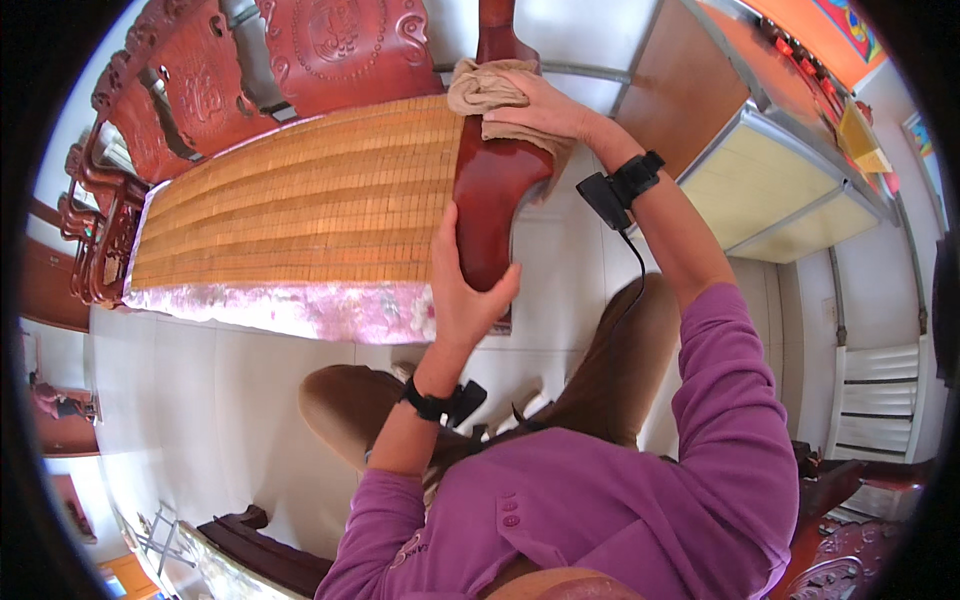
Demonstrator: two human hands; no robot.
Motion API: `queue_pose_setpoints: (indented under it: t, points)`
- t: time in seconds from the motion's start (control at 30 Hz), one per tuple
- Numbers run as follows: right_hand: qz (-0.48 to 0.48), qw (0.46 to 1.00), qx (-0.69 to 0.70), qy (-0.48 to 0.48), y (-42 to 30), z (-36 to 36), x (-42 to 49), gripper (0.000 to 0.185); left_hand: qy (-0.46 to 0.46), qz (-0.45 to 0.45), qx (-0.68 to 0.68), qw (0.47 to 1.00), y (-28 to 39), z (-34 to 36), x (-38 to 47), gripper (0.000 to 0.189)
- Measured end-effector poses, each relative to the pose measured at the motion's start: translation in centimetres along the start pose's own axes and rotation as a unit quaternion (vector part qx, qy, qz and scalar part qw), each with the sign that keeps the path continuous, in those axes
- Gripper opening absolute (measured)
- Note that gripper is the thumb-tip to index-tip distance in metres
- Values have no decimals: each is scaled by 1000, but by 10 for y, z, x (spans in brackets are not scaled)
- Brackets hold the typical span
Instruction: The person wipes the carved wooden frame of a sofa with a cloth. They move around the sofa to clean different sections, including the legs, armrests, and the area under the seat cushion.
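Note:
Before me stands a carved red wooden settee, and its broad, glossy armrest [491, 195] runs away from me at the right end. My right hand [551, 109] presses a folded tan cloth [480, 88] onto the far part of this armrest, part of the cloth hanging over its outer side. Around the rounded near end of the armrest my left hand [472, 292] is curled, thumb on one side and fingers on the other. Both wrists wear black strapped devices. A bamboo slat mat [300, 202] covers the seat, left of the armrest, over a pink floral cloth [300, 307].
The settee's carved backrest [337, 45] rises behind the mat. To the right stands a cabinet with pale yellow doors [765, 187]. A black cable [637, 277] hangs from my right wrist device. Dark wooden furniture [262, 547] is behind me at lower left, on the tiled floor [187, 420].

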State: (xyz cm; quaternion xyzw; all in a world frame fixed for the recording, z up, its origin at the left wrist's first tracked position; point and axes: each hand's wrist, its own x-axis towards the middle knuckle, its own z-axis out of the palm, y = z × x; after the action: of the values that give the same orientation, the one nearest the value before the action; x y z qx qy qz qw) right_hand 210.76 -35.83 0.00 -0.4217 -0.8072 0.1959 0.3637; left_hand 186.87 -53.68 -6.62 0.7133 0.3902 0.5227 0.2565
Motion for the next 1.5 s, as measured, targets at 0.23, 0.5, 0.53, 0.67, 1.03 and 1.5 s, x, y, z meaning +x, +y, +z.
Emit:
queue_pose_setpoints:
  t: [0.23,0.5,0.53,0.67,1.03,1.5]
  points:
    - [-60,992,19,106,-54,22,-62,59,-4,-45,-1,999,1,2,-5,94]
    - [-133,968,-18,212,-91,50,-108,62,-113,-31,80,990,18,-20,23,94]
    - [-124,970,-1,207,-87,48,-106,60,-125,-37,55,990,20,-22,30,94]
    - [-100,977,66,177,-63,36,-85,57,-82,-23,-61,994,27,-14,60,97]
    - [-50,993,89,56,57,-6,11,57,-97,86,311,941,34,11,71,68]
    - [-61,986,54,145,184,-23,128,53,-120,38,290,949,41,7,75,61]
